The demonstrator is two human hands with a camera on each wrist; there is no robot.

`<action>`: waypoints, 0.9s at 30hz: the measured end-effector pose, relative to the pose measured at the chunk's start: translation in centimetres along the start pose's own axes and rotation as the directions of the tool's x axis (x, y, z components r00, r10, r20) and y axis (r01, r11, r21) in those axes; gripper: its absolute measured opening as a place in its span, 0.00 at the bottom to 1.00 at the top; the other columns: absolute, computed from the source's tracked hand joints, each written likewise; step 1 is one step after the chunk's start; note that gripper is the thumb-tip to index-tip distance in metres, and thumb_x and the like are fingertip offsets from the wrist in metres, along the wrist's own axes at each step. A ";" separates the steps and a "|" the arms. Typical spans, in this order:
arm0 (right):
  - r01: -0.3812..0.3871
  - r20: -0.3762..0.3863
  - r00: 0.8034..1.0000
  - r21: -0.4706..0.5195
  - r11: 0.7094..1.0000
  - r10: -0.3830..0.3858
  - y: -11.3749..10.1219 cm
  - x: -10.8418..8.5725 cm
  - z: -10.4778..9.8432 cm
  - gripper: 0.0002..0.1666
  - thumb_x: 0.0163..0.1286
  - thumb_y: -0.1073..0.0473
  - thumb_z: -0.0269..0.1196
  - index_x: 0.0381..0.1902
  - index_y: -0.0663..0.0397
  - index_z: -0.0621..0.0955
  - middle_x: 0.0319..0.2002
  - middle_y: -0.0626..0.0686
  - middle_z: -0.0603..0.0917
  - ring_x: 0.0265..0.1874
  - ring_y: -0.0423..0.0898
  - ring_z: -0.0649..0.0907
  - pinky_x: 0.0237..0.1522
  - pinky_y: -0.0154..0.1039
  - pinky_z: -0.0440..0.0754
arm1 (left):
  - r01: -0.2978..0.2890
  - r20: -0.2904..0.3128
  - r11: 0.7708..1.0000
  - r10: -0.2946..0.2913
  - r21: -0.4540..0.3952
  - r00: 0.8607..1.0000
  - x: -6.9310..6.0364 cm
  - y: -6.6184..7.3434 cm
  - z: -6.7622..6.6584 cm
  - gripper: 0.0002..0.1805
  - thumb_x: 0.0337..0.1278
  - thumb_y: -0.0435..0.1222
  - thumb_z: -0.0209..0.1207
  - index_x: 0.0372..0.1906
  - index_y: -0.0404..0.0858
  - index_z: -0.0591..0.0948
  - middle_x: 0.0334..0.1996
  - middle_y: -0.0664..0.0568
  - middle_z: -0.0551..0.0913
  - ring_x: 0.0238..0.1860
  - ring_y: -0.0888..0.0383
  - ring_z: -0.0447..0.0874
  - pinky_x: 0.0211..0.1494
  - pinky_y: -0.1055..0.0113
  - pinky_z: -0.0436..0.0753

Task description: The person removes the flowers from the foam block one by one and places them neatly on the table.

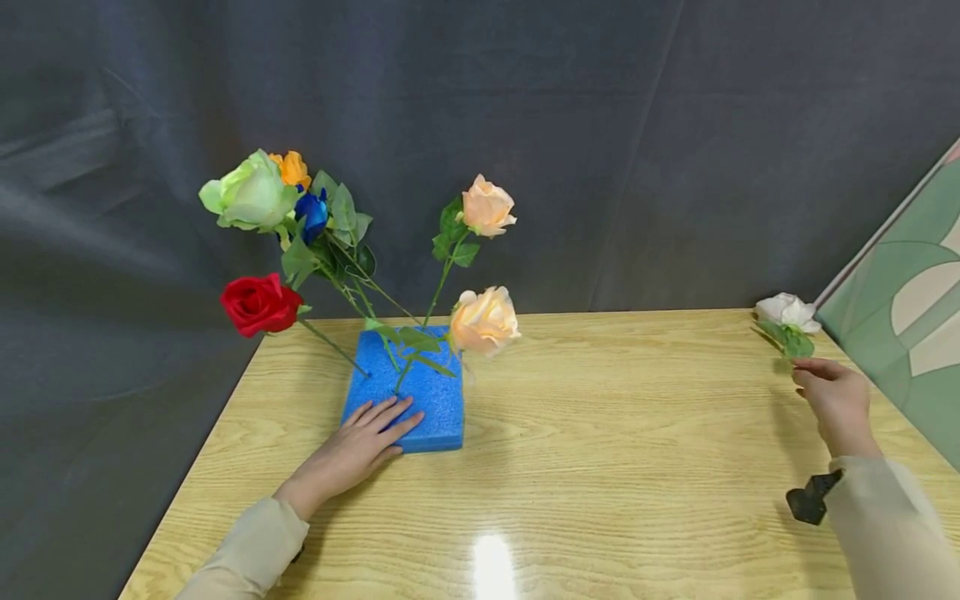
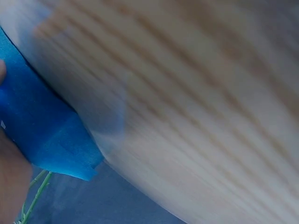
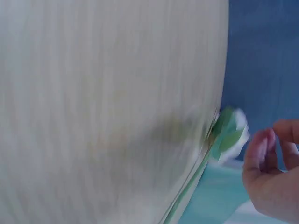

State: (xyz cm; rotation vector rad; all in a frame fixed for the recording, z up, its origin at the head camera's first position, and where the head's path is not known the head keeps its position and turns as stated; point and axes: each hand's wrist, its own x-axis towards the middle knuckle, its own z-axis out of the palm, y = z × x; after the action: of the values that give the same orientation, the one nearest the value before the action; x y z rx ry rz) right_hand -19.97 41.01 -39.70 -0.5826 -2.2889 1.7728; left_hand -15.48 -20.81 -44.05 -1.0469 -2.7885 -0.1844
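My left hand (image 1: 352,454) rests with spread fingers on the near left part of a blue foam block (image 1: 438,417). Artificial roses on green stems stand in the block: red (image 1: 261,305), pale green (image 1: 253,193), blue (image 1: 312,215), orange (image 1: 292,169), and two peach ones, an upper (image 1: 487,206) and a lower (image 1: 484,322). In the left wrist view the foam block (image 2: 42,121) shows along the left side. At the far right, a white rose (image 1: 787,311) lies by the table's back corner. My right hand (image 1: 836,400) is beside it, fingers loosely bent; in the right wrist view a gap separates the fingertips (image 3: 267,135) from the bloom (image 3: 233,140).
The wooden table (image 1: 622,450) reaches a dark cloth backdrop (image 1: 600,158) behind it. A green patterned panel (image 1: 900,308) leans along the right edge. A dark wrist device (image 1: 812,498) sits at my right sleeve.
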 end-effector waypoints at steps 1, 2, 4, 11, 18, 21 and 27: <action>0.008 0.035 0.999 0.023 1.000 -0.009 -0.4 -0.3 0.7 0.30 0.69 0.68 0.51 0.18 0.26 0.79 0.19 0.25 0.77 0.21 0.24 0.76 0.23 0.19 0.75 | 0.001 0.005 1.000 -0.001 0.001 1.000 0.0 0.0 0.0 0.29 0.65 0.42 0.56 0.70 0.49 0.67 0.71 0.48 0.65 0.71 0.46 0.64 0.70 0.45 0.66; 0.011 0.070 0.997 0.047 0.999 -0.014 -0.8 -0.5 1.4 0.29 0.69 0.69 0.51 0.19 0.27 0.80 0.20 0.26 0.78 0.22 0.24 0.76 0.23 0.19 0.76 | 0.004 0.012 1.000 -0.004 0.000 1.000 0.0 0.0 0.0 0.29 0.66 0.42 0.55 0.71 0.49 0.66 0.72 0.48 0.65 0.71 0.46 0.64 0.70 0.45 0.65; 0.027 0.115 0.993 0.051 0.998 -0.033 -1.3 -0.8 2.7 0.28 0.70 0.68 0.51 0.20 0.27 0.80 0.22 0.25 0.78 0.23 0.24 0.77 0.25 0.19 0.77 | 0.009 0.022 1.000 -0.009 -0.003 1.000 0.0 0.0 0.0 0.29 0.66 0.42 0.54 0.71 0.49 0.66 0.72 0.48 0.64 0.72 0.46 0.63 0.71 0.45 0.65; 0.115 0.201 0.971 0.072 0.991 -0.127 -2.1 -1.7 6.8 0.25 0.71 0.67 0.51 0.27 0.28 0.80 0.25 0.27 0.79 0.27 0.25 0.78 0.29 0.20 0.79 | 0.044 0.059 0.998 -0.041 -0.050 0.997 0.0 0.1 -0.2 0.28 0.68 0.42 0.52 0.71 0.50 0.65 0.73 0.49 0.63 0.73 0.46 0.61 0.73 0.46 0.62; 0.159 0.267 0.956 -0.114 0.981 -0.124 -3.2 -2.7 10.7 0.10 0.74 0.62 0.50 0.42 0.43 0.79 0.27 0.24 0.75 0.30 0.23 0.77 0.36 0.21 0.80 | 0.054 0.053 0.998 -0.052 -0.036 0.997 0.1 0.3 -0.1 0.27 0.69 0.42 0.51 0.71 0.50 0.66 0.72 0.48 0.63 0.73 0.46 0.61 0.73 0.45 0.62; 0.171 0.298 0.948 -0.175 0.970 -0.113 -3.5 -3.2 12.1 0.14 0.75 0.61 0.50 0.52 0.60 0.76 0.28 0.26 0.74 0.32 0.24 0.77 0.38 0.23 0.81 | 0.067 0.065 0.997 -0.064 -0.045 0.996 0.2 0.3 -0.2 0.26 0.70 0.43 0.50 0.71 0.51 0.65 0.73 0.49 0.63 0.73 0.46 0.61 0.73 0.45 0.62; 0.176 0.355 0.930 -0.205 0.963 -0.095 -3.6 -4.1 15.1 0.21 0.74 0.62 0.50 0.59 0.72 0.72 0.39 0.43 0.79 0.34 0.28 0.77 0.42 0.28 0.82 | 0.081 0.073 0.996 -0.078 -0.039 0.994 0.3 0.5 -0.3 0.26 0.70 0.43 0.49 0.71 0.51 0.65 0.72 0.49 0.63 0.73 0.46 0.61 0.71 0.44 0.63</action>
State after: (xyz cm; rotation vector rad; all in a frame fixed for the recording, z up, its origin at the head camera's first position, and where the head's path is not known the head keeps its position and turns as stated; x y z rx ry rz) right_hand -22.70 25.15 -39.90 -0.1447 -2.7203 1.6577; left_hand -15.30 -20.31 -43.68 -0.9706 -2.9051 -0.2193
